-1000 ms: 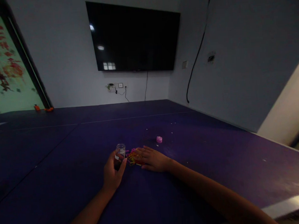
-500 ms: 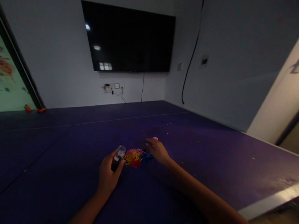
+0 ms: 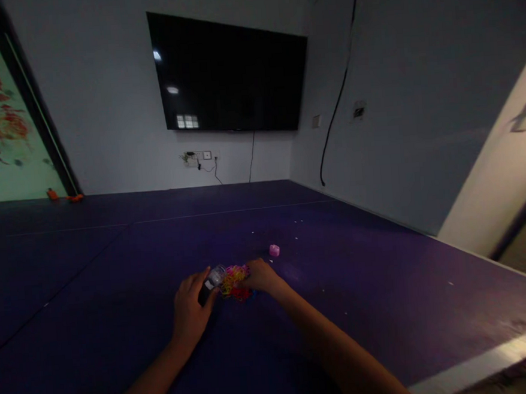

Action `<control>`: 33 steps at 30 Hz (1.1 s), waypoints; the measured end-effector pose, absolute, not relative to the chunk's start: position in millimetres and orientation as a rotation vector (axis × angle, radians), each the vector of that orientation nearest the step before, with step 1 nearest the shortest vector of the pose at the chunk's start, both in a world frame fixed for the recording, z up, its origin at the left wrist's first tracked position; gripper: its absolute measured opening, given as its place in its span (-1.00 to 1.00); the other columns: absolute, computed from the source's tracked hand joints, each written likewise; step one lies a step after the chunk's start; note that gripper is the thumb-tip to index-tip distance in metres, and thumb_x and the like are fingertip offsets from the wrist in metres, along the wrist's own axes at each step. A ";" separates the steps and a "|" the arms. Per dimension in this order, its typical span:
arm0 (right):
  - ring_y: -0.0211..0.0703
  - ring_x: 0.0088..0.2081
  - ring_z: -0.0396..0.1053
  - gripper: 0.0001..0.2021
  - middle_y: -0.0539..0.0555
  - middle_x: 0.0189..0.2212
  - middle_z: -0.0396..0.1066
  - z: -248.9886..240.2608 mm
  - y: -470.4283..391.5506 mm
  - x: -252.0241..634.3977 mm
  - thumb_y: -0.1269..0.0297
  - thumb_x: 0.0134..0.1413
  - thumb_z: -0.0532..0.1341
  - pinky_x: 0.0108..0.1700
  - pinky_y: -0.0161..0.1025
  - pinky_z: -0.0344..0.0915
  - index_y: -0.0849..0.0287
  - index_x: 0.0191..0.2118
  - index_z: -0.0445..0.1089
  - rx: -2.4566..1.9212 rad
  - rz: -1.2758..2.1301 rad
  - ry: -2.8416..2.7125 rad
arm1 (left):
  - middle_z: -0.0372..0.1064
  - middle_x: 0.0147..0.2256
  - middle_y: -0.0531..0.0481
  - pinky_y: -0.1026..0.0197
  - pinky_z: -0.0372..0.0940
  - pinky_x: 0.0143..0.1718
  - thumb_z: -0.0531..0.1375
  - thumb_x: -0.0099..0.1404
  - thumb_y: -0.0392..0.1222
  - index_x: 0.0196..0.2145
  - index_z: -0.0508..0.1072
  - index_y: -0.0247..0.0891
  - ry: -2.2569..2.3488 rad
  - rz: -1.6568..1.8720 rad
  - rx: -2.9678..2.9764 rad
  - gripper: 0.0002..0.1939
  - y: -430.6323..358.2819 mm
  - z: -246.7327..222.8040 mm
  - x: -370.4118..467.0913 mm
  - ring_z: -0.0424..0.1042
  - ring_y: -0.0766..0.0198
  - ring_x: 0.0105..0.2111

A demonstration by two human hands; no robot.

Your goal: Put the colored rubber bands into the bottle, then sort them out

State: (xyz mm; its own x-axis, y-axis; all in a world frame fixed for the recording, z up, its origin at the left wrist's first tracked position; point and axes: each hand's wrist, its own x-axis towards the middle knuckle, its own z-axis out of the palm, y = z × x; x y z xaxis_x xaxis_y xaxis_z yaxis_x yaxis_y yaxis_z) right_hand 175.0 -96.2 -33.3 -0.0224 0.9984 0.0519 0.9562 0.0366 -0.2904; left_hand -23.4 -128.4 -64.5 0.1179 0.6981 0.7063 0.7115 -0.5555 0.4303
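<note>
My left hand (image 3: 190, 305) is wrapped round a small clear jar (image 3: 216, 276) with a dark lower part and a whitish patch. The jar leans right, its clear end at the edge of a pile of coloured rubber bands (image 3: 235, 277), mostly yellow, pink and red with some blue. From the right, my right hand (image 3: 260, 275) reaches down into this pile, fingers closed together on the bands. Its fingertips are partly hidden among them. A small pink cap-like piece (image 3: 274, 251) sits on the purple surface behind my right hand, touched by neither hand.
The wide purple surface (image 3: 115, 267) has seams and small white specks. A pale edge strip (image 3: 486, 364) borders it at the lower right. A television (image 3: 231, 73) hangs on the far wall above sockets and cables. Orange objects (image 3: 52, 194) stand at the far left.
My right hand has come from beside the pink piece down and left into the rubber bands, closing its fingers. The pink piece is now uncovered. The jar in my left hand tilts further right.
</note>
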 end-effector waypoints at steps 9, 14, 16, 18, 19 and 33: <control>-0.04 -0.27 0.46 -0.62 0.17 -0.25 0.50 15.1 -68.9 152.2 0.32 -0.28 0.37 -0.37 -0.37 0.31 0.25 -0.20 0.49 -2.049 0.535 -2.490 | 0.41 -0.14 -0.10 -0.03 0.26 -0.10 0.13 0.20 -0.09 -0.02 0.35 -0.18 -1.566 -1.560 -2.334 -0.62 -128.1 -68.2 -20.5 0.37 0.08 -0.14; -0.08 -0.40 0.46 -0.70 0.15 -0.39 0.51 11.5 -58.9 152.7 0.35 -0.31 0.37 -0.46 -0.38 0.27 0.27 -0.30 0.52 -1.991 0.528 -2.540 | 0.39 -0.12 -0.11 -0.03 0.27 -0.06 0.10 0.22 -0.05 0.03 0.29 -0.17 -1.636 -1.651 -2.321 -0.58 -131.9 -69.6 -17.7 0.38 0.10 -0.11; -0.10 -0.41 0.45 -0.78 0.15 -0.41 0.51 8.2 -56.9 154.2 0.39 -0.27 0.34 -0.48 -0.39 0.25 0.25 -0.35 0.53 -1.961 0.504 -2.528 | 0.37 -0.07 -0.13 -0.03 0.25 -0.03 0.10 0.22 -0.03 0.04 0.28 -0.18 -1.661 -1.673 -2.323 -0.56 -132.8 -70.4 -17.7 0.37 0.10 -0.07; -0.12 -0.41 0.45 -0.83 0.15 -0.40 0.52 6.0 -55.0 156.0 0.45 -0.25 0.31 -0.48 -0.39 0.23 0.23 -0.39 0.53 -1.932 0.481 -2.509 | 0.35 -0.03 -0.14 -0.02 0.24 -0.01 0.10 0.23 -0.02 0.05 0.27 -0.19 -1.673 -1.681 -2.337 -0.54 -133.7 -70.6 -18.2 0.35 0.10 -0.04; -0.11 -0.41 0.45 -0.84 0.16 -0.41 0.52 5.5 -54.0 157.0 0.48 -0.26 0.29 -0.48 -0.39 0.22 0.23 -0.41 0.53 -1.920 0.473 -2.498 | 0.35 -0.02 -0.14 -0.01 0.24 0.00 0.10 0.23 -0.01 0.06 0.27 -0.19 -1.671 -1.681 -2.344 -0.54 -134.3 -70.4 -18.4 0.35 0.11 -0.03; -0.28 -0.47 0.33 -0.89 0.05 -0.50 0.46 24.4 -58.9 162.3 0.45 -0.18 0.24 -0.49 -0.42 0.11 0.28 -0.44 0.51 -1.638 0.517 -2.332 | 0.45 -0.30 -0.14 0.09 0.33 -0.30 0.16 0.14 0.03 0.06 0.35 -0.28 -1.705 -1.375 -2.411 -0.44 -137.2 -63.5 -17.6 0.43 0.09 -0.31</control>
